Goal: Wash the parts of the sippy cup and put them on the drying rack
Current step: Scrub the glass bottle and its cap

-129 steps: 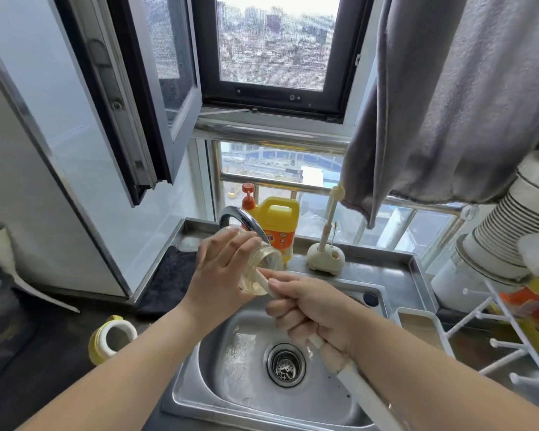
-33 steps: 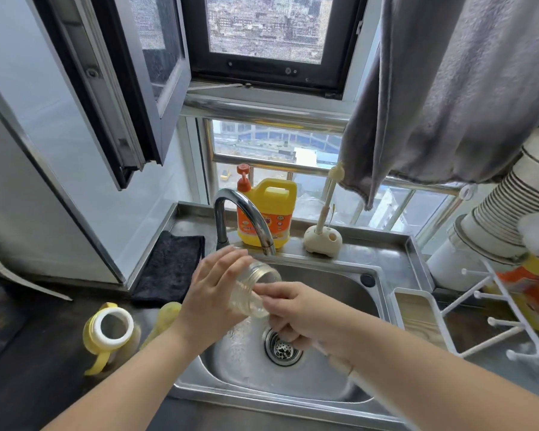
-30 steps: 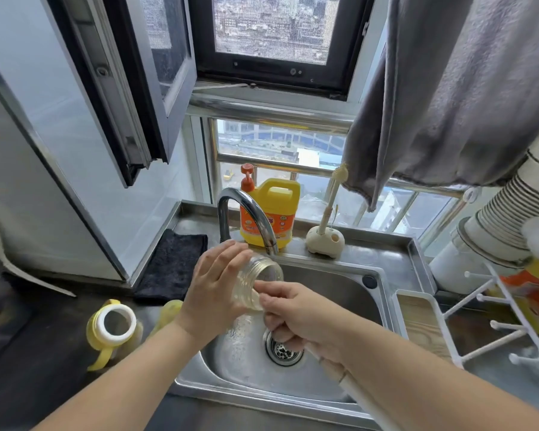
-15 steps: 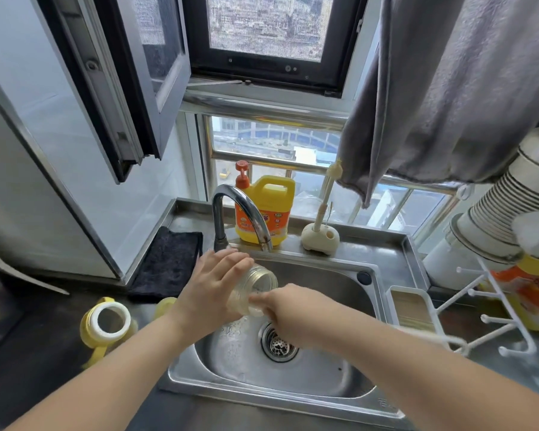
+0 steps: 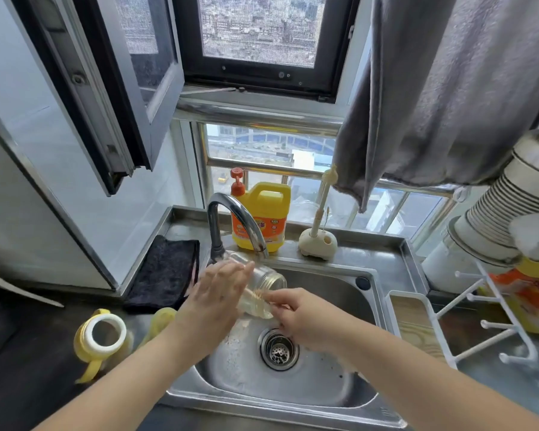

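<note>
Clear cup body (image 5: 262, 284) gripped in left hand (image 5: 215, 297), right hand (image 5: 299, 318) at its mouth

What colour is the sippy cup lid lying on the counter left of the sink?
Yellow, with a white inner ring: the lid shows in the head view.

One head cam only, no 2nd view to share. Looks fwd and down at sink (image 5: 367, 396) close below; window (image 5: 262, 29) at 12 o'clock, rack (image 5: 492, 325) at 3, wide-angle.
</note>
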